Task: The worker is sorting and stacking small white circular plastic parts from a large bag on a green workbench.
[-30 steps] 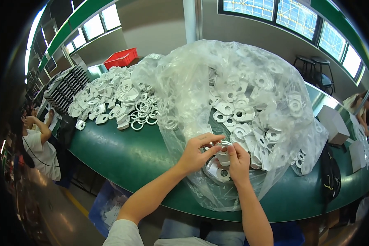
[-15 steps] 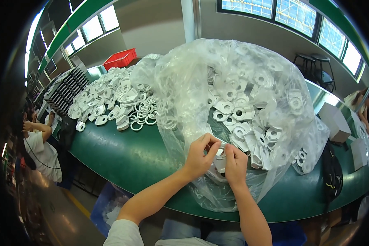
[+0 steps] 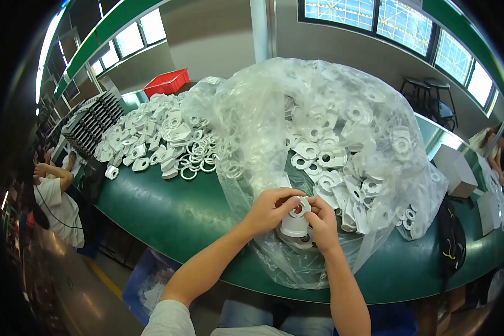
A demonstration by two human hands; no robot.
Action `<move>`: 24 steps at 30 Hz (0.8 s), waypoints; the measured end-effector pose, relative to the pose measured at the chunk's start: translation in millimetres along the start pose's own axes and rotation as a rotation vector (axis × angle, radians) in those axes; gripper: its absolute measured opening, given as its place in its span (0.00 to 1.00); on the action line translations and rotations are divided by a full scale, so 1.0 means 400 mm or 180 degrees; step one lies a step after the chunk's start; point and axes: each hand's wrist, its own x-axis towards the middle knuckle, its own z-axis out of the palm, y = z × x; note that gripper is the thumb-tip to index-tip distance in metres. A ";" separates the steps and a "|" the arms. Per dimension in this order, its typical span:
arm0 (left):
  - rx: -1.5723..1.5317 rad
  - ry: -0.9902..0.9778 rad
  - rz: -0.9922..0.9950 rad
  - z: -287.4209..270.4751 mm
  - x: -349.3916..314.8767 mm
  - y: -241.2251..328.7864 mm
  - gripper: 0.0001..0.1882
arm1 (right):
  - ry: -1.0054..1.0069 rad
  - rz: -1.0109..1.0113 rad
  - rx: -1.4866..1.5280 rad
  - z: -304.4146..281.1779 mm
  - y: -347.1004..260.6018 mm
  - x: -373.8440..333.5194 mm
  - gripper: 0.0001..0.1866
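Between both hands is a white plastic housing (image 3: pixel 294 225) with a round ring-shaped opening at its top. My left hand (image 3: pixel 269 210) grips its left side, fingers curled over the upper rim. On the right side, my right hand (image 3: pixel 322 223) pinches the rim with thumb and fingers. Below the housing lies a clear plastic bag (image 3: pixel 297 271), its near edge spread over the table. Inside and under the bag's larger part, many similar white housings (image 3: pixel 333 154) are heaped just beyond my hands.
Loose white housings (image 3: pixel 145 131) and white rings (image 3: pixel 195 159) are piled to the left on the green table (image 3: pixel 151 199). Behind them are a stack of dark trays (image 3: pixel 92 123) and a red bin (image 3: pixel 167 82). White boxes (image 3: pixel 455 171) and a black bag (image 3: pixel 449 238) lie right. Co-workers sit on both sides.
The housing has been tilted so its ring opening and front face now show more. My fingers have shifted around its rim; the heaps have stayed in place.
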 end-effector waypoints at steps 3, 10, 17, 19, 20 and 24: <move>-0.0155 -0.0315 0.0010 0.002 -0.012 0.029 0.20 | 0.0104 0.0089 0.0201 -0.002 -0.007 -0.001 0.10; -0.0749 -0.0327 0.0018 0.007 -0.004 -0.007 0.31 | 0.0176 -0.0048 0.0096 0.006 -0.009 0.001 0.20; -0.0682 -0.0216 0.0024 0.026 -0.011 0.000 0.30 | 0.0214 -0.0029 -0.0074 0.004 -0.007 -0.001 0.24; -0.0679 -0.0132 0.0050 0.029 -0.016 -0.007 0.30 | 0.0201 -0.0023 -0.0101 0.009 -0.009 -0.003 0.24; -0.0678 -0.0128 0.0042 0.029 -0.015 -0.005 0.30 | 0.0190 -0.0012 -0.0127 0.012 -0.009 -0.004 0.23; -0.0721 -0.0056 0.0136 0.043 -0.015 0.023 0.29 | 0.0241 -0.0202 -0.0098 0.014 -0.021 -0.008 0.23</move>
